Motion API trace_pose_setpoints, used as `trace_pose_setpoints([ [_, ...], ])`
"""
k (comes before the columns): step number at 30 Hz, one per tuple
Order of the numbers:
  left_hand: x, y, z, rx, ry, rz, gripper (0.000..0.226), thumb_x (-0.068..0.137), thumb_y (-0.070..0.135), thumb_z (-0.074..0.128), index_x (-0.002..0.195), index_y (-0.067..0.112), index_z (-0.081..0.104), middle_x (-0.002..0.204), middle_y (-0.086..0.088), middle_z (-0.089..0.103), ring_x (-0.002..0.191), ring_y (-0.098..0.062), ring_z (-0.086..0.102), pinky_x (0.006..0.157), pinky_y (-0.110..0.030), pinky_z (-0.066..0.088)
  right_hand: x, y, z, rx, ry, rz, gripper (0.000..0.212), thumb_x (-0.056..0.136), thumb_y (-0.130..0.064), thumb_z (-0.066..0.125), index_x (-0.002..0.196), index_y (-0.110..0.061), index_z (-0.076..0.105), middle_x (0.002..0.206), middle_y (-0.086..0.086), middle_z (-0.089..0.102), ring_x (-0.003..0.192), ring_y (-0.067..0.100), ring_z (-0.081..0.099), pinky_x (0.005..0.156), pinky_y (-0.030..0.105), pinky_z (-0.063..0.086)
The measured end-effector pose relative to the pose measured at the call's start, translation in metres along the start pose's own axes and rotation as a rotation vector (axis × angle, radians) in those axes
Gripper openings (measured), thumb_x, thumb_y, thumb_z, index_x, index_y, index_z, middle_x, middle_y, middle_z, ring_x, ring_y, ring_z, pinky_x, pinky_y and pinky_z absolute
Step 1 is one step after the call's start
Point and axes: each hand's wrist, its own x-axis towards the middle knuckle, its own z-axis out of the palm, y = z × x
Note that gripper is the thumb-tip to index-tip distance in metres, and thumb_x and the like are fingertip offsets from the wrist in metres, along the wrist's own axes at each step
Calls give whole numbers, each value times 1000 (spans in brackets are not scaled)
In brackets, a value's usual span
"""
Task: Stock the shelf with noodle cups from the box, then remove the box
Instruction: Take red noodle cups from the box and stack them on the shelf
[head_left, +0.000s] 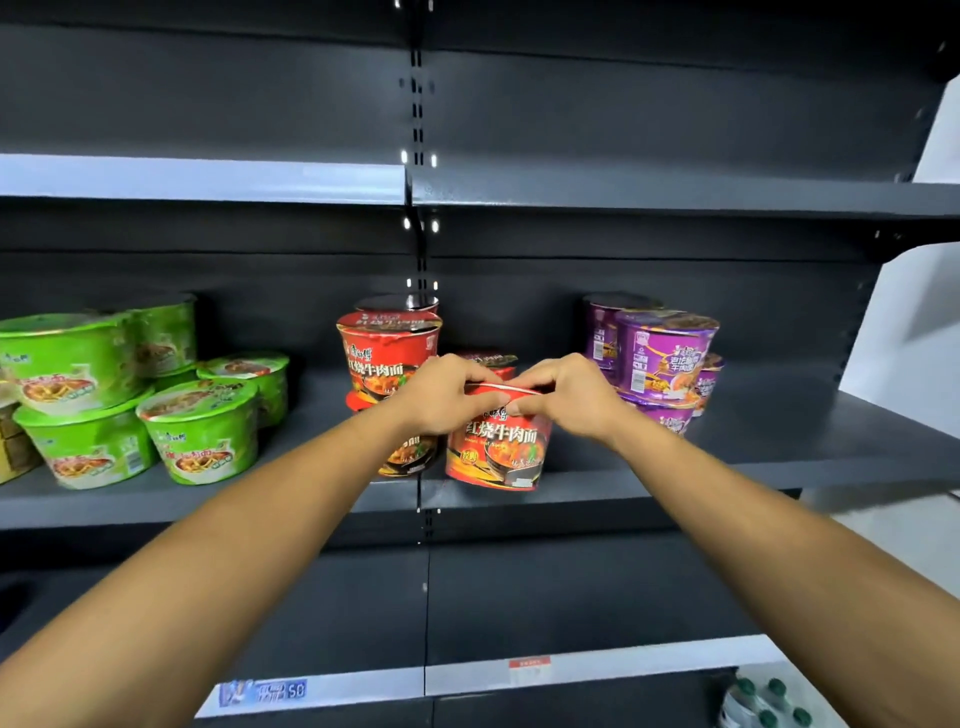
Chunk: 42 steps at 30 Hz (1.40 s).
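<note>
A red noodle cup (498, 452) stands at the front of the dark middle shelf (727, 447). My left hand (447, 397) and my right hand (569, 397) both grip its rim from either side. Just left of it is a stack of red cups (382, 358), the lower one partly hidden by my left hand. Another red cup (488, 359) peeks out behind my hands. The box is not in view.
Several green noodle cups (200, 431) are stacked at the left of the same shelf. Purple cups (662, 353) are stacked at the right. The upper shelf (675, 195) holds nothing visible. Green-capped bottles (763, 701) sit at the bottom right.
</note>
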Motion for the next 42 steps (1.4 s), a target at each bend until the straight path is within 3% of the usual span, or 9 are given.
trace_pose_setpoints([
  [8, 27, -26, 11, 362, -14, 77, 33, 94, 32, 57, 124, 20, 64, 118, -3, 68, 110, -22, 61, 94, -36, 48, 21, 20, 33, -226, 153, -148, 31, 73, -18, 79, 103, -14, 74, 102, 4, 70, 93, 12, 61, 86, 25, 49],
  [17, 31, -54, 23, 478, -65, 47, 30, 94, 25, 55, 122, 21, 64, 113, -6, 69, 103, -25, 63, 89, -34, 50, 35, 44, 63, -345, 181, -225, 33, 75, -21, 77, 107, -13, 73, 107, 6, 69, 102, 23, 58, 91, 27, 42],
  [20, 33, -56, 23, 520, -65, 32, 31, 96, 26, 52, 125, 19, 62, 110, -7, 69, 99, -25, 64, 85, -31, 49, 45, 47, 57, -313, 57, -204, 39, 75, -17, 77, 112, -14, 69, 115, 4, 63, 110, 19, 53, 99, 30, 41],
  [23, 34, -54, 23, 566, -93, 21, 27, 98, 26, 50, 119, 15, 63, 109, -7, 68, 98, -25, 63, 81, -29, 46, 58, 60, 41, -262, -140, 0, 69, 72, -19, 80, 134, -26, 50, 140, 1, 38, 130, 17, 33, 111, 33, 32],
  [25, 37, -56, 23, 567, -95, 20, 26, 98, 27, 51, 116, 16, 65, 110, -6, 69, 99, -25, 64, 85, -32, 50, 63, 68, 36, -183, -218, 118, 76, 73, -21, 80, 139, -29, 43, 147, 0, 27, 135, 20, 32, 111, 34, 32],
  [29, 45, -57, 22, 576, -139, 15, 32, 95, 29, 56, 125, 20, 62, 119, -3, 67, 108, -24, 62, 92, -36, 50, 67, 79, 37, 4, -294, 166, 71, 76, -7, 76, 138, -24, 46, 149, -2, 25, 131, 20, 38, 106, 33, 40],
  [34, 51, -56, 20, 586, -174, 21, 37, 89, 24, 64, 126, 24, 62, 128, 1, 62, 118, -21, 57, 99, -38, 47, 72, 91, 38, 65, -332, 154, 75, 76, 11, 67, 137, -28, 47, 155, -5, 18, 137, 20, 31, 100, 30, 42],
  [38, 54, -53, 20, 501, -159, 48, 29, 90, 28, 64, 118, 24, 68, 120, 5, 67, 111, -16, 61, 96, -35, 48, 80, 92, 32, -92, -328, 126, 77, 73, 8, 69, 135, -34, 49, 156, 1, 14, 140, 24, 26, 108, 37, 38],
  [42, 58, -47, 23, 417, -147, 82, 26, 88, 30, 67, 112, 22, 72, 114, 5, 70, 105, -13, 63, 92, -30, 50, 86, 91, 26, -145, -383, 93, 73, 74, -7, 76, 135, -31, 46, 140, -7, 26, 129, 12, 32, 101, 25, 36],
])
